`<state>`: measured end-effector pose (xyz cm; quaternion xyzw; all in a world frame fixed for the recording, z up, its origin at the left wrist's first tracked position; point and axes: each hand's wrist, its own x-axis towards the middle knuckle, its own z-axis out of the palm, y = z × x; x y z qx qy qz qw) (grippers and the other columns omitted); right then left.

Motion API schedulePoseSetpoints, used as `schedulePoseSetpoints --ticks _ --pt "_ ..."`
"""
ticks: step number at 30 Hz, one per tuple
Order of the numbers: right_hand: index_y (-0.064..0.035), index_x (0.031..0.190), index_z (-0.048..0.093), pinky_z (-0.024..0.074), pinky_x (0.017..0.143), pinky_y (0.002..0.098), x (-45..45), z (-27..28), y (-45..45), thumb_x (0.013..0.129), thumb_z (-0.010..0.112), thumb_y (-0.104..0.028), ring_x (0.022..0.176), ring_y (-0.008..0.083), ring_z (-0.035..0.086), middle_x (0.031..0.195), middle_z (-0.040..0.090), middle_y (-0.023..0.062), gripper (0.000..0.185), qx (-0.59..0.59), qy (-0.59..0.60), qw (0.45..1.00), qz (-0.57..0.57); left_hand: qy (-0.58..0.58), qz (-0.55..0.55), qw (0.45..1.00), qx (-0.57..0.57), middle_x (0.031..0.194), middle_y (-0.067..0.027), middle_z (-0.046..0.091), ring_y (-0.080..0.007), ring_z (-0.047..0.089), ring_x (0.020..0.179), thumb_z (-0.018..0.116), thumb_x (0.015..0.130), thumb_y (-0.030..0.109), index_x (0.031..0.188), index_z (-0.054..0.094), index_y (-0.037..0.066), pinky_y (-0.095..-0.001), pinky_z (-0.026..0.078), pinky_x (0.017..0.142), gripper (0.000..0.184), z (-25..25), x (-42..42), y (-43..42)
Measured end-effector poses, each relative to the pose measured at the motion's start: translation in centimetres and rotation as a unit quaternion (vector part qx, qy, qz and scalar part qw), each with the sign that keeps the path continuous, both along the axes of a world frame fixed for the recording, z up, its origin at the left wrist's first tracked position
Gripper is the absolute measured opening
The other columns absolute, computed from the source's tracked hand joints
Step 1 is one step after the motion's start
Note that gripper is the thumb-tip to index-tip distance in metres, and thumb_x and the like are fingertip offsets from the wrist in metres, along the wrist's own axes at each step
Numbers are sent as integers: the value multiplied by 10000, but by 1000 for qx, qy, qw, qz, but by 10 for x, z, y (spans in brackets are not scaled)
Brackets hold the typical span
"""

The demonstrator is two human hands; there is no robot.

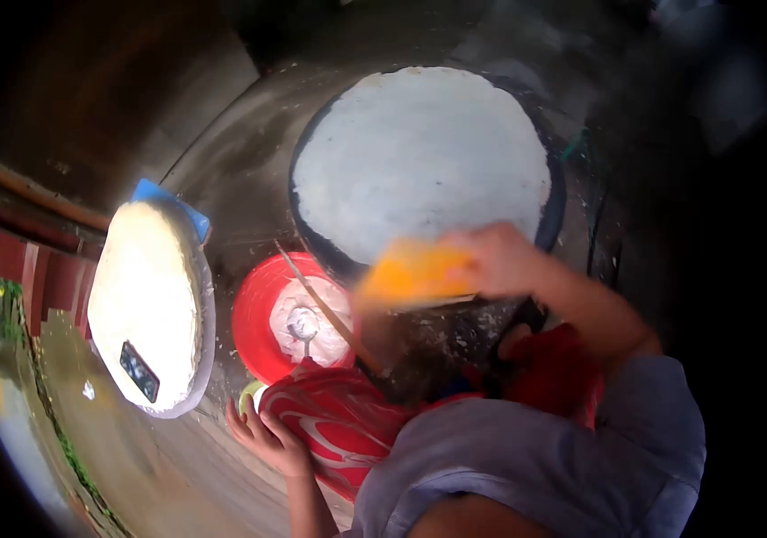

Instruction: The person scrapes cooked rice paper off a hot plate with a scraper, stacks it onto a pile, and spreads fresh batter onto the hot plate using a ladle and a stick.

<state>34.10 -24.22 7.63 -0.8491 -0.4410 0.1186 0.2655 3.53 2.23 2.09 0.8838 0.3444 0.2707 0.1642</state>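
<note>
My right hand (495, 260) is closed on an orange flat piece (415, 272), blurred by motion, so I cannot tell whether it is stiff or soft. It is at the near edge of a large round dark griddle (555, 211) covered with a thin white sheet of batter or flatbread (419, 161). My left hand (267, 439) is open, fingers apart, beside my red patterned clothing (338, 417). Near its fingertips is a partly hidden yellow-green rimmed container (251, 392). Ahead of it stands a red basin (253, 305) holding whitish batter (334, 332) and a metal ladle (302, 325).
A thin wooden stick (322, 305) slants across the basin's rim. On the left, a thick, pale, rounded stack (146, 287) bears a dark phone (139, 370), with a blue flat object (173, 206) behind it. Whitish scraps (464, 336) litter the dark area below the griddle.
</note>
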Motion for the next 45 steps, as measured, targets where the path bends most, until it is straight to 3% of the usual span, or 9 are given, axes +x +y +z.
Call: schedulePoseSetpoints --ticks 2,3,5,7,10,25,31,35,45 --pt "-13 1052 545 484 731 346 44 -53 -53 780 668 -277 790 248 620 890 629 136 399 186 -140 949 -212 -5 -13 1000 23 1329 -209 354 -373 329 1215 387 938 202 1167 517 -26 -473 274 995 348 -6 -5 1" --pt "-9 1029 555 485 731 311 81 -85 -90 763 694 -239 784 211 614 879 632 110 379 265 7 919 -292 -8 -10 999 46 1331 -207 352 -371 326 1217 383 942 201 1163 520 -28 -471 271 999 347 -9 -7 2" --pt "-7 1027 568 491 746 298 115 -96 -154 706 736 -194 827 193 633 916 648 114 408 296 59 822 -483 -14 -21 998 54 1341 -202 342 -358 320 1223 388 942 184 1161 524 -32 -451 266 1006 336 -10 -8 0" --pt "25 1000 573 502 719 320 114 -78 -193 665 737 -153 804 244 646 918 651 152 413 85 -55 791 -604 -69 -34 997 25 1352 -194 332 -341 317 1228 408 936 164 1166 523 -27 -433 286 998 320 -11 -6 -2" --pt "21 1003 584 496 737 339 106 -103 -219 636 738 -192 827 270 643 912 650 167 452 24 -47 759 -648 -118 -54 992 0 1361 -173 331 -321 328 1234 462 914 130 1181 522 -3 -417 313 985 305 -8 -1 -6" --pt "-32 1021 513 496 746 383 -85 -185 -120 691 724 -239 881 335 616 941 635 165 442 186 82 804 -559 -153 -271 950 4 1316 -171 386 -315 382 1193 567 826 47 1173 535 18 -372 329 966 350 27 96 -57" --pt "-76 1050 544 486 715 360 -167 -104 -66 703 698 -189 857 313 613 873 623 158 396 175 137 910 -351 -127 -328 936 -30 1262 -175 436 -345 403 1153 606 783 48 1128 551 13 -413 332 972 351 9 148 -77" --pt "-108 927 635 450 621 338 -131 -74 -75 624 636 -73 688 233 535 755 579 36 305 133 -205 953 -179 -101 -331 938 4 1218 -161 488 -324 434 1131 624 768 35 1105 575 34 -382 359 949 340 -7 171 -68" --pt "-137 930 628 415 671 311 -77 -101 -25 706 521 -134 769 182 531 792 554 -6 247 78 -328 937 -89 29 -322 946 22 1179 -152 509 -354 440 1100 591 677 -30 1138 538 27 -394 390 936 468 -50 215 -49"
